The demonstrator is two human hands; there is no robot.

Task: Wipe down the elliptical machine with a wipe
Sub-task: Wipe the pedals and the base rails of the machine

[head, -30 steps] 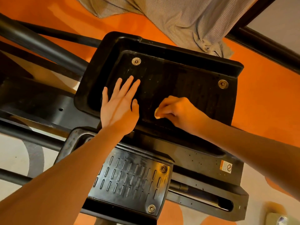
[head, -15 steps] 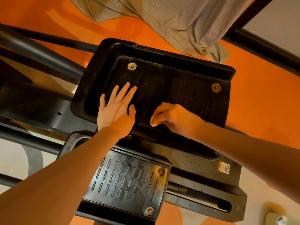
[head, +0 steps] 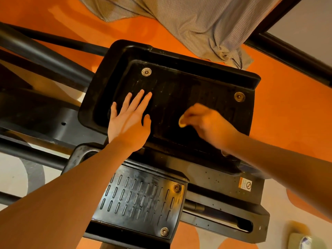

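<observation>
Head view: right hand (head: 204, 123), blurred, has its fingers curled round a small pale wipe (head: 182, 121) (only a folded edge shows by the fingertips), pressed on the upper foot pedal (head: 179, 97). Left hand (head: 128, 119) lies flat, fingers straight, on the pedal's left part. Its long axis runs left to right, rim raised. A second, slotted pedal (head: 138, 200) sits below, nearer the camera. Grey cloth (head: 197, 24) hangs beyond.

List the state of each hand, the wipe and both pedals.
left hand: flat, fingers straight, pressing on the upper pedal
right hand: curled round the wipe
wipe: bunched, mostly hidden
upper pedal: being wiped
lower pedal: untouched, slotted face up
</observation>
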